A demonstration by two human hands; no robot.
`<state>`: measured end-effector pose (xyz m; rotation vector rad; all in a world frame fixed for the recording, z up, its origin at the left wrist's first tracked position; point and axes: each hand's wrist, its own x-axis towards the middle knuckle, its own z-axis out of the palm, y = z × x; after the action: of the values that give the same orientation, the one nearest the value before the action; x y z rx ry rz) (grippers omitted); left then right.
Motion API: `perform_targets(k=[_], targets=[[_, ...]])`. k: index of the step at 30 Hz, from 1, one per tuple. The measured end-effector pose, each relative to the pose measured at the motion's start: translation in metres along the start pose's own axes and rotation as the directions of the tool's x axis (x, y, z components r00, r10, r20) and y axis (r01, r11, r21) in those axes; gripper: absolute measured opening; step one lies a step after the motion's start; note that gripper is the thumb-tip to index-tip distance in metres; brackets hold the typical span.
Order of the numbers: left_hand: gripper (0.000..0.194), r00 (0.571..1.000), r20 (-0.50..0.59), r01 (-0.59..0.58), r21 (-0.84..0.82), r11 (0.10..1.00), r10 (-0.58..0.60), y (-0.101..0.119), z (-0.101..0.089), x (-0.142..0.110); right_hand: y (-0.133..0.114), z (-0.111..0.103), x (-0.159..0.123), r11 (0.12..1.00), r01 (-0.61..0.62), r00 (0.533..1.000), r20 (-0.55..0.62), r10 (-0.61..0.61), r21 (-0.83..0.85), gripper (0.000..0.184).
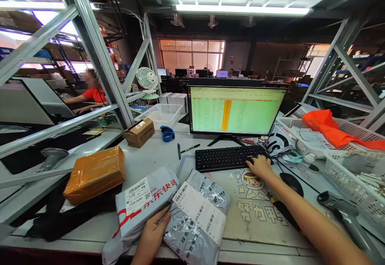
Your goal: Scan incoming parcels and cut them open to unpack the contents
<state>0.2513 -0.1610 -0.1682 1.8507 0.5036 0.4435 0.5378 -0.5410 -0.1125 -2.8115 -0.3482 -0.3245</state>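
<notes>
My left hand (153,231) grips the left edge of a grey plastic mailer parcel (195,217) with a white barcode label. Part of its fingers is hidden between this parcel and the one beside it. That neighbour is a pale mailer parcel (162,195) with red print and its own label, lying to the left. Over at the right end of the black keyboard (224,158), my right hand (260,164) rests its fingers on the keys, holding nothing. The monitor (237,110) behind shows a spreadsheet with an orange column.
An orange-taped box (96,172) and a small brown carton (138,132) stand left. Two pens lie near a blue tape roll (167,134). To the right are a black mouse (291,183), a barcode scanner (345,215) and white baskets (357,185). A co-worker (98,94) sits beyond the metal frame.
</notes>
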Motion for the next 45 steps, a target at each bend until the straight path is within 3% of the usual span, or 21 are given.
perform_targets(k=[3,5,7,9,12,15,17,19,21,25,29,32,35,38,41,45], targets=[[0.052,0.999,-0.051,-0.009,-0.006,1.0,0.008,-0.006,0.002,-0.001,0.009,-0.008,-0.008,1.0,0.014,0.998,0.057,-0.013,-0.015,0.041],[0.047,0.981,-0.175,-0.077,0.033,0.997,0.081,-0.003,-0.001,-0.005,0.019,-0.016,-0.024,0.999,0.024,0.995,0.098,-0.022,-0.022,0.042],[0.039,0.916,-0.306,-0.227,0.137,0.964,0.259,0.011,-0.006,-0.014,0.032,-0.023,-0.05,0.999,0.04,0.988,0.148,-0.037,-0.02,0.042],[0.028,0.8,-0.3,-0.446,0.283,0.849,0.52,0.035,-0.009,-0.03,0.048,-0.025,-0.084,0.998,0.055,0.981,0.185,-0.051,-0.015,0.047],[0.042,0.556,-0.045,-0.759,0.378,0.529,0.83,0.077,0.001,-0.064,0.072,-0.018,-0.137,0.998,0.034,0.991,0.134,-0.028,-0.044,0.056],[0.053,0.323,0.219,-0.911,0.337,0.24,0.921,0.104,0.039,-0.103,0.086,-0.007,-0.171,0.999,-0.005,1.0,0.017,0.005,-0.039,0.052],[0.051,0.22,0.406,-0.958,0.259,0.119,0.887,0.105,0.071,-0.127,0.091,-0.003,-0.181,1.0,-0.015,0.999,-0.043,0.015,0.008,0.045],[0.046,0.188,0.576,-0.979,0.177,0.103,0.795,0.093,0.1,-0.146,0.095,-0.003,-0.184,0.999,-0.036,0.995,-0.09,0.04,0.04,0.042],[0.039,0.228,0.674,-0.974,0.17,0.153,0.703,0.074,0.12,-0.16,0.101,-0.007,-0.186,0.996,-0.068,0.99,-0.122,0.075,0.057,0.044],[0.026,0.383,0.711,-0.923,0.27,0.273,0.59,0.045,0.132,-0.169,0.111,-0.024,-0.206,0.984,-0.113,0.968,-0.21,0.141,0.139,0.05],[0.04,0.539,0.679,-0.828,0.32,0.46,0.499,0.051,0.133,-0.165,0.111,-0.043,-0.239,0.952,-0.049,0.951,-0.277,0.136,0.302,0.047],[0.045,0.627,0.666,-0.748,0.368,0.553,0.404,0.065,0.139,-0.152,0.103,-0.052,-0.262,0.925,-0.007,0.963,-0.248,0.109,0.379,0.043],[0.043,0.683,0.663,-0.676,0.413,0.611,0.307,0.079,0.148,-0.13,0.094,-0.061,-0.28,0.914,0.009,0.984,-0.167,0.065,0.405,0.041],[0.047,0.73,0.647,-0.621,0.491,0.611,0.222,0.094,0.158,-0.104,0.081,-0.07,-0.293,0.918,0.03,0.999,-0.051,-0.01,0.395,0.038],[0.052,0.742,0.645,-0.61,0.534,0.586,0.184,0.112,0.174,-0.08,0.062,-0.075,-0.3,0.934,0.039,0.998,0.034,-0.055,0.355,0.038],[0.058,0.761,0.637,-0.553,0.534,0.64,0.125,0.133,0.202,-0.047,0.033,-0.067,-0.308,0.921,0.03,0.997,0.048,-0.053,0.389,0.037]])
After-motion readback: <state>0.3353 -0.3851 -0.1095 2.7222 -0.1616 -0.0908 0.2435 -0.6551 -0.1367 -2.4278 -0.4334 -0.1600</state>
